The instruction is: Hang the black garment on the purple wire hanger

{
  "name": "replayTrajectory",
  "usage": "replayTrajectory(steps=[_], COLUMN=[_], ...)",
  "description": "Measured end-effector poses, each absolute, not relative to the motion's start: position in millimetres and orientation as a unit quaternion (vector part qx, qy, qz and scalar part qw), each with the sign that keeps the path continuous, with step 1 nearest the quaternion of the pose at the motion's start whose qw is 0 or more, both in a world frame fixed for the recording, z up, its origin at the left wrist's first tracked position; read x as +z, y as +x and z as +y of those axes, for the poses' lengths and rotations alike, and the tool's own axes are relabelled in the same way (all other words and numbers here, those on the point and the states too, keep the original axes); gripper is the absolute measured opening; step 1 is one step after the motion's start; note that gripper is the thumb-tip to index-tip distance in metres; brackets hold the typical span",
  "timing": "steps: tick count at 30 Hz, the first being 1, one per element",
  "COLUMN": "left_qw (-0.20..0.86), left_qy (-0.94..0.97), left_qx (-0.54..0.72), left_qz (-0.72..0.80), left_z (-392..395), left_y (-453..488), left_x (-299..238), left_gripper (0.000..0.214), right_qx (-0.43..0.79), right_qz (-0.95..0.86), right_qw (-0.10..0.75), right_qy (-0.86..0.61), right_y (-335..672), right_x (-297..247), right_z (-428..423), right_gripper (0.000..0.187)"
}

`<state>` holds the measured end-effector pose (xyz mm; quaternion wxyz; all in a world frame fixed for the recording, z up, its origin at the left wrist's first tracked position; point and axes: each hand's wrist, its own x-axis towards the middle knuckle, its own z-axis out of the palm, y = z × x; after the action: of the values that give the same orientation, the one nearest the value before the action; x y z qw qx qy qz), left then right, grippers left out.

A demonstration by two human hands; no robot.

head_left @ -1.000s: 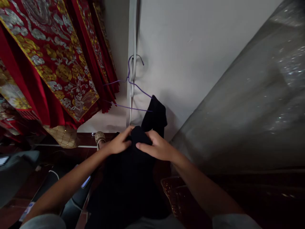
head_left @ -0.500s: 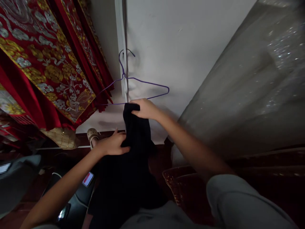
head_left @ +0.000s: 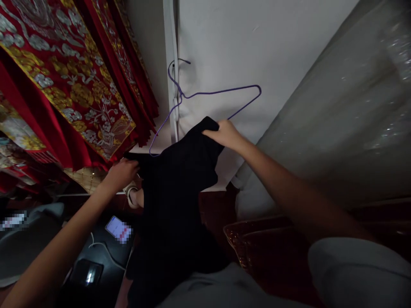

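A black garment (head_left: 180, 184) is stretched between my two hands, its upper edge slanting up to the right. My left hand (head_left: 123, 173) is closed on the upper left corner of the cloth. On the other side, my right hand (head_left: 226, 134) pinches the upper right edge, thumb on the near face. Behind the cloth, a purple wire hanger (head_left: 221, 91) hangs by its hook from a white strip on the wall, tilted with its right end high. The cloth hides most of the hanger's bottom bar; whether the bar passes through the garment I cannot tell.
Red embroidered cloths (head_left: 86, 85) hang on the left. A clear plastic cover (head_left: 321, 128) drapes over something on the right, above a dark red carved piece of furniture (head_left: 250, 239). A phone (head_left: 118, 229) lies on a dark surface at lower left, near someone's foot in a clog (head_left: 131, 194).
My hands have moved apart, left hand to the left and up, right hand to the right, spreading the garment's top edge. The hanger has tilted, its right end rising.
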<state>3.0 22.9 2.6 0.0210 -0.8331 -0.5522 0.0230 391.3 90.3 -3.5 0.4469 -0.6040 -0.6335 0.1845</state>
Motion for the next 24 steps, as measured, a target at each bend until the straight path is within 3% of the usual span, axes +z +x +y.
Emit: replayTrajectory(steps=[6,13,17,20,24], left_qw=[0.058,-0.018,-0.019,-0.029,-0.096], left_qy=[-0.836,-0.82,-0.842,-0.847,-0.856], left_qx=[-0.268,-0.336,-0.342,-0.328,-0.341], left_qz=[-0.475,-0.464,-0.417,-0.417,-0.376], left_z=[33,80,93,102,115], left_y=[38,95,100,84,61], left_x=[20,69,78,85,87], left_gripper=[0.037,0.04,0.037,0.034,0.029], right_qx=[0.237,0.271,0.141,0.027,0.247], right_qz=[-0.637,-0.744,-0.696,-0.569,-0.521], right_qw=[0.429,0.41,0.559,0.658,0.564], right_qy=[-0.595,-0.453,-0.427,-0.493,-0.591], right_y=[382,354,376,419,468], right_x=[0,-3,3,20,44], right_z=[62,31,29,36,49], right_gripper=[0.036,0.013,0.047,0.047,0.026])
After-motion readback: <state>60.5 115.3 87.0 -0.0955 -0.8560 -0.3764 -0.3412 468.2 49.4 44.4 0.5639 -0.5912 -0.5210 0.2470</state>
